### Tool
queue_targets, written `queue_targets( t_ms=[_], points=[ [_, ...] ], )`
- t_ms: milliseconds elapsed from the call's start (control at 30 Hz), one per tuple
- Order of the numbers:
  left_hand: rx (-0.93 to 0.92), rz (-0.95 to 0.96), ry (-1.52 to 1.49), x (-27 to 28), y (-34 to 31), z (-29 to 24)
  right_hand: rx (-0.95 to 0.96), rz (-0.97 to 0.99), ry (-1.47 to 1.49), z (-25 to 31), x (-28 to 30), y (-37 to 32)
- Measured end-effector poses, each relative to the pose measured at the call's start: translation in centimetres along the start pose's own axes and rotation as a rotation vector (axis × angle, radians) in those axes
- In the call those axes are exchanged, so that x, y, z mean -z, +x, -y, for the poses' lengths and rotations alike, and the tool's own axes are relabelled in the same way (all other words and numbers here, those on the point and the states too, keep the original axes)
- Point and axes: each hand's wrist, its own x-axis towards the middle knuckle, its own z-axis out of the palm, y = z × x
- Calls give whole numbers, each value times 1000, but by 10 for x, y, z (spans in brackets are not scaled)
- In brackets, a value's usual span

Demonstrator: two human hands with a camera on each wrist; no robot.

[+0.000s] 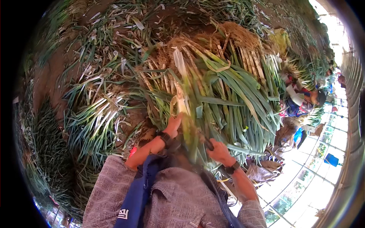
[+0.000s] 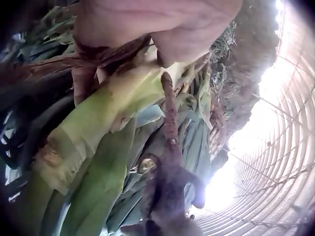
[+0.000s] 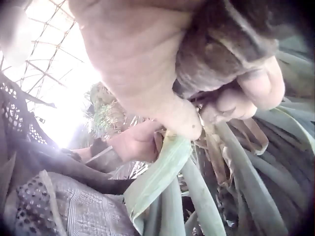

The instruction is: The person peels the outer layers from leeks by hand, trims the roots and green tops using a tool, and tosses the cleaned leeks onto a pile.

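My left hand (image 1: 174, 127) grips a thick leek (image 1: 182, 104) around its shaft, with the green leaves hanging toward my body. In the left wrist view the leek's pale green shaft (image 2: 98, 110) slants below my curled fingers. My right hand (image 1: 221, 153), close by on the right, holds a tool by its thick dark handle (image 3: 216, 54). The tool's narrow rusty end (image 2: 170, 105) overlaps the leek's shaft in the left wrist view. Under my right thumb, in the right wrist view, hang green leaves (image 3: 162, 177). My fist hides part of the handle.
A large pile of untrimmed leeks (image 1: 232, 110) with brown roots (image 1: 240, 35) lies right in front of me. Cleaned white-stemmed leeks (image 1: 100, 108) lie to the left. Leaf scraps litter the soil around. Another person (image 1: 304, 100) is at the far right.
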Motion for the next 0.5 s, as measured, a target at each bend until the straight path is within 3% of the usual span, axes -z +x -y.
queue_targets(
  t_ms=[67,133,400,500],
  points=[
    [37,-5,2,4,-3,4,-87,-86,24,-3,-4,8],
    [-116,97,9,20,26,29,-54,-107,27,5,4,19],
    [-93,-117,133,5,24,24,3,-111,-22,48,21,85],
    [-123,-121,230,5,23,27,-56,-16,144,52,21,107]
  ],
)
